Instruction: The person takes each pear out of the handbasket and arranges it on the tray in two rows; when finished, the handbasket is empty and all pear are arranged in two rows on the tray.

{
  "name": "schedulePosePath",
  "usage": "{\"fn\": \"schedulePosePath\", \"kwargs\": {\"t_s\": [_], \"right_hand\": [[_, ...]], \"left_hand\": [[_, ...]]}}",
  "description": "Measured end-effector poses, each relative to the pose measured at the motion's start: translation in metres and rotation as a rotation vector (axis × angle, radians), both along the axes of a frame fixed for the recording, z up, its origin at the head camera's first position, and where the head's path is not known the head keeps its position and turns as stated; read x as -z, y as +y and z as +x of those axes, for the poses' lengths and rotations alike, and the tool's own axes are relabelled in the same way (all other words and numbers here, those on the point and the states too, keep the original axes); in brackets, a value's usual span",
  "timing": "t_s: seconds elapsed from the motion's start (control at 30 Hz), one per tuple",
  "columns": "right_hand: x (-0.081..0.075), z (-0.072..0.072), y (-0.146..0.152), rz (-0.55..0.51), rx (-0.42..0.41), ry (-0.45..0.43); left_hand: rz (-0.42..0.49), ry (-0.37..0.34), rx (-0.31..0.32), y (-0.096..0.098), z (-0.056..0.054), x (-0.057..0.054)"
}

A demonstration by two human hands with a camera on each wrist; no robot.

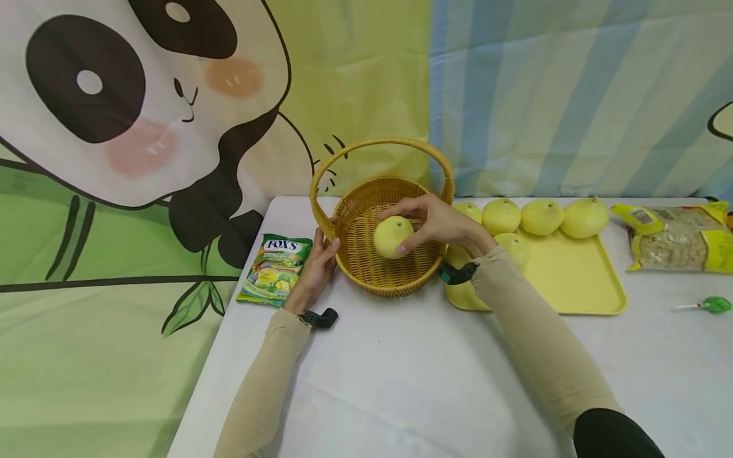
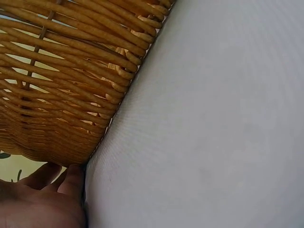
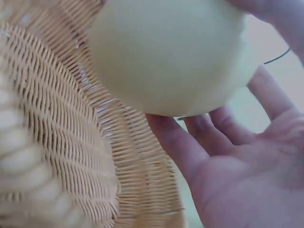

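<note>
A round yellow fruit [image 1: 392, 237], smooth and pale in the right wrist view, is in the grip of my right hand [image 1: 429, 219] above the inside of a woven wicker basket [image 1: 395, 289]. My right thumb is on the near side of the fruit and the fingers reach over its far side. My left hand [image 1: 317, 264] touches the basket's left outer side near the foot of its arched handle [image 1: 378, 145]. In the left wrist view, its fingers [image 2: 71, 180] rest against the wicker wall low down by the white tabletop.
To the left lies a green FOX'S candy bag [image 1: 275, 270]. Several more yellow fruits [image 1: 541, 217] sit on a yellow tray [image 1: 572, 280] right of the basket. Farther right are a yellow-and-clear food packet [image 1: 672, 245] and a green lollipop [image 1: 716, 305]. A printed curtain hangs behind the table.
</note>
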State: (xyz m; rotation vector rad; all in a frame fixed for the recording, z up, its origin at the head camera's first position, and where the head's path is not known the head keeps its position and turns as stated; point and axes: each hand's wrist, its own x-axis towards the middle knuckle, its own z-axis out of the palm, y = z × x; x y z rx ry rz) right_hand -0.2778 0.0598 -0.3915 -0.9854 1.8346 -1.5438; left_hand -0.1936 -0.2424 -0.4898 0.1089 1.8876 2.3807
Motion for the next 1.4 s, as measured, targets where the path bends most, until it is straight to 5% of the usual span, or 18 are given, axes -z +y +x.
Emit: {"fn": "schedulePosePath", "kwargs": {"t_s": [0.3, 0.63, 0.8, 0.97, 1.17, 1.4], "right_hand": [[-0.014, 0.04, 0.057, -0.075, 0.161, 0.099], [-0.031, 0.062, 0.158, 0.008, 0.499, 0.225], [-0.016, 0.06, 0.205, 0.076, 0.632, 0.194], [0.006, 0.055, 0.234, 0.276, 0.743, 0.138], [0.032, 0.051, 0.241, 0.443, 0.737, 0.101], [0.053, 0.044, 0.237, 0.463, 0.71, 0.119]], "left_hand": [[0.005, -0.017, -0.01, -0.004, 0.002, 0.003], [0.007, -0.006, -0.01, -0.008, 0.005, 0.001], [-0.007, -0.006, -0.012, -0.012, 0.008, -0.001], [-0.008, -0.013, -0.009, -0.015, 0.009, 0.0], [-0.003, -0.015, 0.005, -0.019, 0.009, 0.001], [-0.006, -0.014, 0.011, -0.02, 0.007, 0.001]]}}
